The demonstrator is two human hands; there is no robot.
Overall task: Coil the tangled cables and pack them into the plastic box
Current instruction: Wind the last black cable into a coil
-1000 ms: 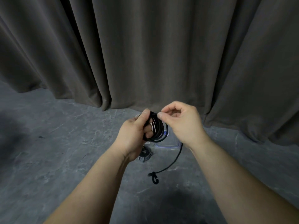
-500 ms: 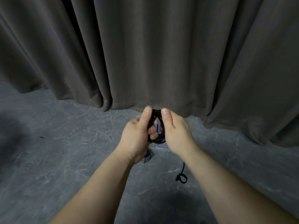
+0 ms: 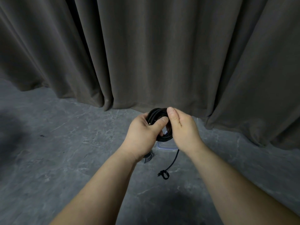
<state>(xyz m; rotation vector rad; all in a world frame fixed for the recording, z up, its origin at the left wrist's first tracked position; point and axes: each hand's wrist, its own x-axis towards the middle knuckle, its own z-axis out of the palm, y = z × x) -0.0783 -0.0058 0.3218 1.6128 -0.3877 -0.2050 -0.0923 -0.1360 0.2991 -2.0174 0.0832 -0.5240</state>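
We see two bare forearms reaching forward over a grey marbled floor [image 3: 65,151], with a dark curtain [image 3: 146,54] hanging behind. Both hands meet in the middle and hold a black cable coil [image 3: 156,113] in the air. The left hand [image 3: 142,133] grips the left side of the coil, its fingers are curled around the loops and its thumb lies across the front. The right hand [image 3: 183,129] holds the right side of the coil, its fingers are curled behind the loops and the thumb presses on the top. One loose end of the cable [image 3: 172,161] hangs down from under the right hand and ends in a small knot-like loop [image 3: 164,174] near the floor; we cannot tell if it touches the floor. Just below the coil, on the floor, we see a part of the clear plastic box [image 3: 165,146], mostly hidden by the hands. Beside the left wrist lies another cable bundle [image 3: 148,157], dark with light stripes, on the floor near the box.
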